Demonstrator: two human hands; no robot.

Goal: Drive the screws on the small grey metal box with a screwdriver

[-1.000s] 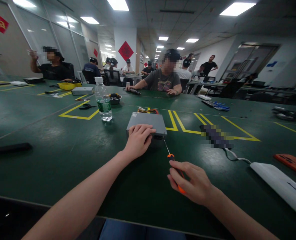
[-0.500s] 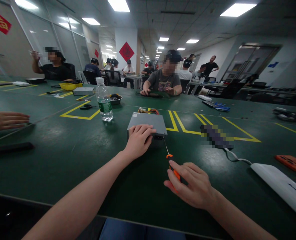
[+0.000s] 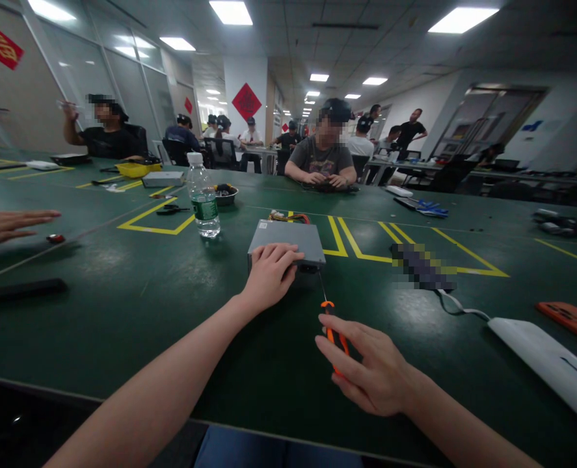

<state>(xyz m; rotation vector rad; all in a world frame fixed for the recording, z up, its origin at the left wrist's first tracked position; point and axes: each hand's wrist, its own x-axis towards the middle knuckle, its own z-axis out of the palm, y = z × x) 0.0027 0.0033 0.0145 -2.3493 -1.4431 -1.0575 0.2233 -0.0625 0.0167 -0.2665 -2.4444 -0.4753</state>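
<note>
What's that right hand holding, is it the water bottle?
No, the right hand holds an orange-and-black screwdriver, while the water bottle stands on the green table.

Grey box [image 3: 291, 235], screwdriver [image 3: 328, 308] — orange, black

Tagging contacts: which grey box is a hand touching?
The nearer grey box, under the left hand; the farther grey box, by the yellow tray, is untouched.
</note>
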